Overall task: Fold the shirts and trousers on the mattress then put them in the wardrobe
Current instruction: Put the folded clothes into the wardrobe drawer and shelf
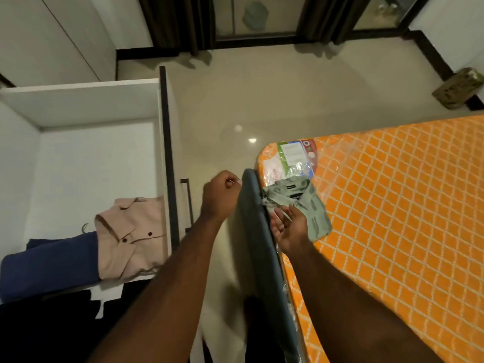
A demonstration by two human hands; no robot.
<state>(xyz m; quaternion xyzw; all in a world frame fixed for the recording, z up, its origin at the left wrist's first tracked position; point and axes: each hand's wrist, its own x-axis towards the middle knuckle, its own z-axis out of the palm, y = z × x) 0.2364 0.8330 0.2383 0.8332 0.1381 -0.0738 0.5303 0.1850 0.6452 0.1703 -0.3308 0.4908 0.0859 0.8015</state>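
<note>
While the left hand (pixel 222 189) clenches a hanging grey-blue cloth (pixel 258 231), the right hand (pixel 290 229) lies open. Its straight fingers (pixel 278 214) touch a folded pale-green shirt (pixel 311 205).

Right hand (pixel 289 227) flat on folded green shirt (pixel 313 210); orange mattress (pixel 406 218) corner

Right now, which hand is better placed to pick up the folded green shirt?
Right: the right hand touches the green shirt at the mattress corner; the left hand holds the grey garment beside it.
</note>
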